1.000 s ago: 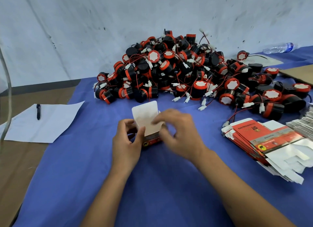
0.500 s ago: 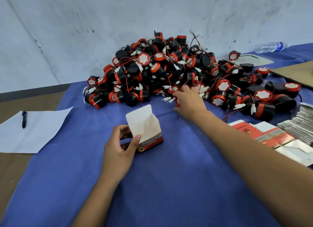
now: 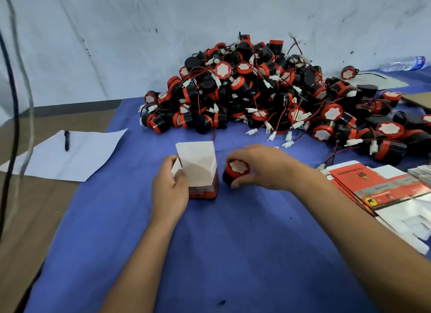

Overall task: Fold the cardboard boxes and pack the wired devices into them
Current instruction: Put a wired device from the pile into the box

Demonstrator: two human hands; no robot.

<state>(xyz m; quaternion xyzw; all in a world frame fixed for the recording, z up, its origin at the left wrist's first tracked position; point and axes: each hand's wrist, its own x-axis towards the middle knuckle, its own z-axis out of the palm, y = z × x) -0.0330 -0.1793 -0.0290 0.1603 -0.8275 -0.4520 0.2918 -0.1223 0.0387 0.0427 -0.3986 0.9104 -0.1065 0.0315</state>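
A small red cardboard box (image 3: 202,172) stands upright on the blue cloth with its white lid flap raised. My left hand (image 3: 169,186) grips its left side. Just right of the box, my right hand (image 3: 263,166) holds one wired device (image 3: 236,171), a black cylinder with a red rim and white face. A big pile of the same devices (image 3: 268,95) lies behind, wires tangled. A stack of flat unfolded boxes (image 3: 382,191) lies at the right.
A blue cloth (image 3: 210,254) covers the table. A white paper sheet (image 3: 67,156) with a black pen (image 3: 67,140) lies at the left on brown board. A plastic bottle (image 3: 403,63) lies far right by the wall. A dark cable (image 3: 11,102) hangs at the left edge.
My right hand left the box, reached to the pile, took one device and brought it back beside the box. My left hand kept hold of the box.
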